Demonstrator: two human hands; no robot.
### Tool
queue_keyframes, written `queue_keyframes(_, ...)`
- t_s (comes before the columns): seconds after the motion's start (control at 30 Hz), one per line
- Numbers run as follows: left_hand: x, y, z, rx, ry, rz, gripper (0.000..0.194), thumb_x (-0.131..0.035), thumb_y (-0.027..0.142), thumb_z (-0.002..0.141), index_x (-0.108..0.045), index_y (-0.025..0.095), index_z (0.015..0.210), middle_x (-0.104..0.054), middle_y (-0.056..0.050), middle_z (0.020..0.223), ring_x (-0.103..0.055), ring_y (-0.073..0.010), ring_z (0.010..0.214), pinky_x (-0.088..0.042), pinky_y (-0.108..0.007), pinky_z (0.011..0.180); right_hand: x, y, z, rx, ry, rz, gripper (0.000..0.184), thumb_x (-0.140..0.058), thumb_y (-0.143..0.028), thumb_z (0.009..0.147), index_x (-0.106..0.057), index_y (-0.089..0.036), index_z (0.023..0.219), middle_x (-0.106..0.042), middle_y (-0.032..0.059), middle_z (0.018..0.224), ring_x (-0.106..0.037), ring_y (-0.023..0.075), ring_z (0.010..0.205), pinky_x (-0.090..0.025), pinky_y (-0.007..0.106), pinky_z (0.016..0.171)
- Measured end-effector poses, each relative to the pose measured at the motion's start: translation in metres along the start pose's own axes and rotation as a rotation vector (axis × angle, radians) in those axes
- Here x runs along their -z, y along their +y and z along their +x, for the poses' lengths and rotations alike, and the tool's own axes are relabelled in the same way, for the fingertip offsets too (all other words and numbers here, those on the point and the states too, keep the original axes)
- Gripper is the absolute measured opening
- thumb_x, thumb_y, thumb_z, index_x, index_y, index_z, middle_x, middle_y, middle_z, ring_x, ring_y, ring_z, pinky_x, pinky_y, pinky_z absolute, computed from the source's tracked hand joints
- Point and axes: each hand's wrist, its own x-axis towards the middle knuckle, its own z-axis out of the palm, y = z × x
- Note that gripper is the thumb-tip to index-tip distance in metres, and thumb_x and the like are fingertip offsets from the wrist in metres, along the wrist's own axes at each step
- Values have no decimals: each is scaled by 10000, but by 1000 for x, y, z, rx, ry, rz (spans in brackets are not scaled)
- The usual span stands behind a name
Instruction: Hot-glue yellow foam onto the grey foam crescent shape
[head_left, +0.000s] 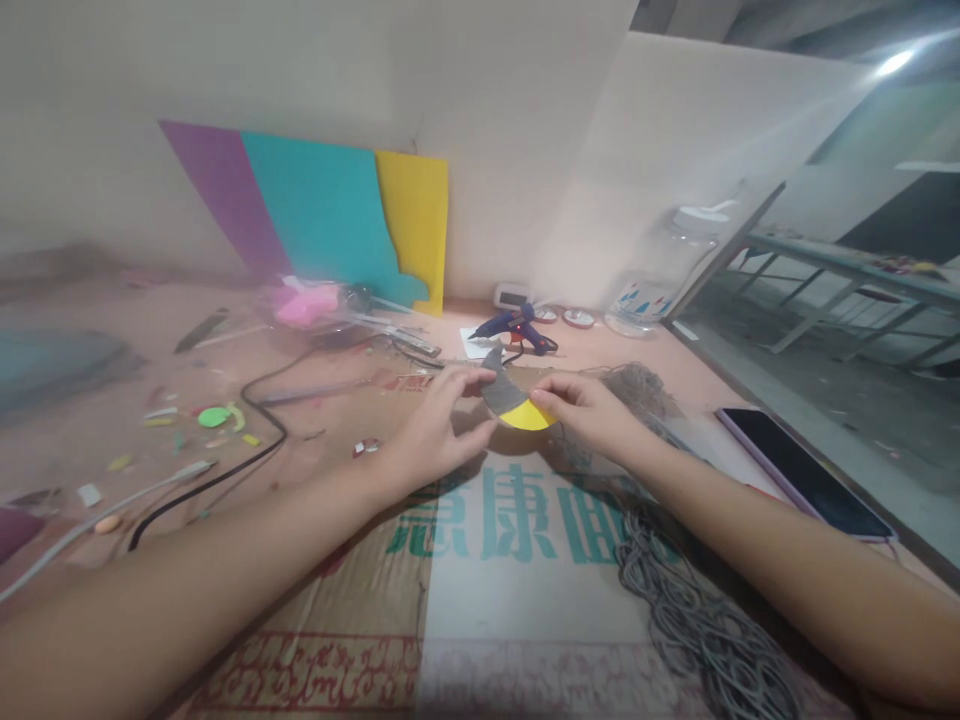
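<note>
A yellow card crescent, partly covered by wound grey yarn, is held up over the cardboard in the middle of the view. My right hand pinches its bare yellow end between thumb and fingers. At the opposite side, my left hand holds the yarn-covered part, fingertips at the upper edge and thumb near the lower one. Loose grey yarn lies in a tangled heap below my right forearm. Just behind the crescent rests a blue glue gun with a small red light.
Printed cardboard covers the table's front. A phone lies at right, near a clear bottle. Coloured sheets lean on the wall. A black cable and scraps lie left, with a pink item behind.
</note>
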Motion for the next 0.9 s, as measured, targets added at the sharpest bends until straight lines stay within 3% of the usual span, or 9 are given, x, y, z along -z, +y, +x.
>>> queue_keyframes(0.57, 1, 1, 0, 48, 28, 37, 351, -618, 177, 765, -501, 193, 1095, -585, -65, 1069, -561, -202, 1015, -476, -373, 890, -1, -6, -4, 59, 23, -139, 226, -536, -369, 835, -632, -169, 792, -629, 12, 743, -551, 157, 681, -410, 264, 617)
queue_keyframes(0.9, 0, -2, 2, 38, 27, 48, 326, -589, 180, 774, -507, 191, 1089, -588, -62, 1052, -559, -201, 997, -466, -363, 884, -3, -7, -4, 4, -6, -52, 246, -565, -400, 809, -638, -167, 787, -635, 19, 734, -558, 164, 657, -423, 270, 597)
